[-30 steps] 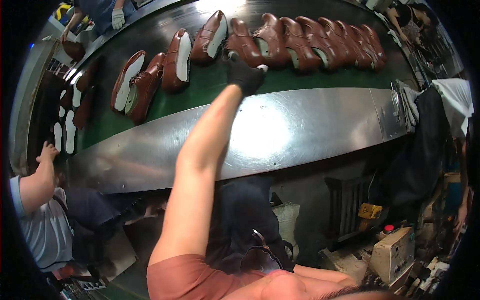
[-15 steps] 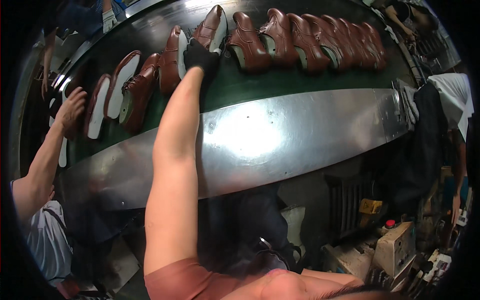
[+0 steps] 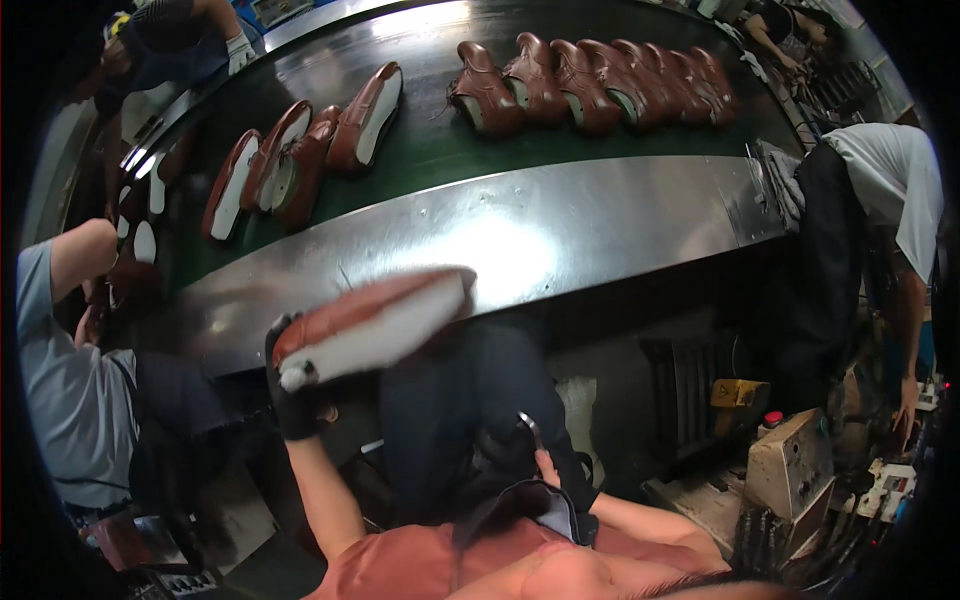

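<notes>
My left hand (image 3: 288,400), in a black glove, grips a brown leather shoe (image 3: 345,318) by one end, above the near edge of the metal ledge. The shoe lies tilted on its side with its pale sole (image 3: 400,335) toward me, slightly blurred. A small white lump (image 3: 296,376) shows at the gripped end; I cannot make out what it is. Low in front of my body, my right hand (image 3: 546,468) is closed around a slim, curved metal tool (image 3: 531,430); most of that hand is hidden.
Brown shoes (image 3: 575,90) stand in a row on the dark green belt (image 3: 430,150), with several more (image 3: 300,160) to the left. The metal ledge (image 3: 620,205) runs along the near side. Co-workers (image 3: 70,370) are at left, far left and right. A machine box (image 3: 790,465) with a red button stands lower right.
My left hand has drawn back from the belt toward me, bringing a shoe off it. The shoes on the belt sit farther left in view. The left co-worker's arm has pulled back.
</notes>
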`<state>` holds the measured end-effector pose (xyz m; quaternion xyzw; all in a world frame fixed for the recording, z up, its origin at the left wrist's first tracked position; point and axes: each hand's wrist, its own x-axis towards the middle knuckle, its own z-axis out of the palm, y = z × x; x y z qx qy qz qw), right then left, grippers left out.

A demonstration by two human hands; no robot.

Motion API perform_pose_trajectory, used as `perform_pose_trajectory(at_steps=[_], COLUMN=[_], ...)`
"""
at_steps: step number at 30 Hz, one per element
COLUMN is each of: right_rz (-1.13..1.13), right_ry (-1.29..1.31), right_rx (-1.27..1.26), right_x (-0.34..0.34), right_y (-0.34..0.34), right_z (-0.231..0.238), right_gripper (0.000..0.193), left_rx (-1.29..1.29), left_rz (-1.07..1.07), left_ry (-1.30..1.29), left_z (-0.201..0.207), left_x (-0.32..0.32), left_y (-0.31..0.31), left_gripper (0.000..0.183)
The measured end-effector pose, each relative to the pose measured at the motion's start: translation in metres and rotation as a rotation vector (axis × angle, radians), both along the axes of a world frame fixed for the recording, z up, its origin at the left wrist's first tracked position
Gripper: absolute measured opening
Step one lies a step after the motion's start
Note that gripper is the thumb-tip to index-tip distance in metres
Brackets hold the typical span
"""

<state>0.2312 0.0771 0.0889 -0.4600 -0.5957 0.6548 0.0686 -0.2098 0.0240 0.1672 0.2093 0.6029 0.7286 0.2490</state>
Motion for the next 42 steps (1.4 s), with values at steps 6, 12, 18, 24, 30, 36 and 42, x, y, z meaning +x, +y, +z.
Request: perform_pose_trajectory(at_steps=[6, 12, 18, 24, 30, 36, 42], right_rz=[-0.151, 0.030, 0.251, 0.135, 0.164, 0.360, 0.819], right_ry=[-0.026, -0.052, 0.104, 0.386, 0.036, 0.003, 0.343], right_rx=[-0.103, -0.150, -0.086, -0.540, 0.299, 0.277, 0.554], right_x=[-0.005, -0.003, -0.037, -0.099, -0.098, -0.081, -0.002], right_y=[-0.009, -0.006, -0.005, 0.025, -0.010, -0.028, -0.041], right_z=[0.020, 0.051, 0.086, 0.070, 0.057, 0.068, 0.044], right_gripper=[0.048, 0.042, 0.042, 0.046, 0.037, 0.021, 0.023], left_rx=[-0.154, -0.135, -0.044, 0.068, 0.051, 0.253, -0.078], left_rz=[-0.365, -0.629, -0.756, -0.681, -0.590, -0.669, -0.554], left_ry=[0.657, 0.996, 0.125, 0.097, -0.075, 0.011, -0.008], left_z=[0.017, 0.029, -0.020, -0.041, -0.029, -0.017, -0.027], left_x=[0.106, 0.147, 0.129, 0.143, 0.157, 0.164, 0.217], left_y=[-0.024, 0.041, 0.059, 0.061, 0.055, 0.001, -0.081], left_gripper=[0.047, 0.034, 0.053, 0.066, 0.053, 0.056, 0.086])
